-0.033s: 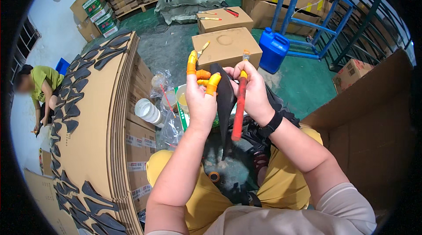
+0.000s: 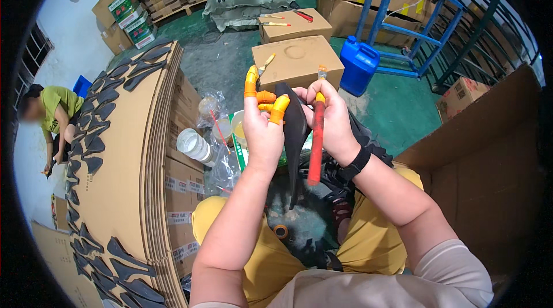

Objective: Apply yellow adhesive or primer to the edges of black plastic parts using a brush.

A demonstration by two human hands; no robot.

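Holds a long, tapering, matte-black piece (image 2: 296,129) ahead of yellow trousers (image 2: 368,253) in a half-curled left hand (image 2: 263,132) with orange-yellow finger covers (image 2: 277,112), apparently for steadiness, and grips a red-handled brush (image 2: 316,149) in a nearly closed right hand (image 2: 333,119) with bristles (image 2: 322,69) outward, seemingly to keep them off the piece.

Illegible labels (image 2: 181,185) on brown cartons (image 2: 184,202)

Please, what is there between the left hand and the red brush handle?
A curved black piece and, closer to the handle, some fingers of the right hand; the head view shows this.
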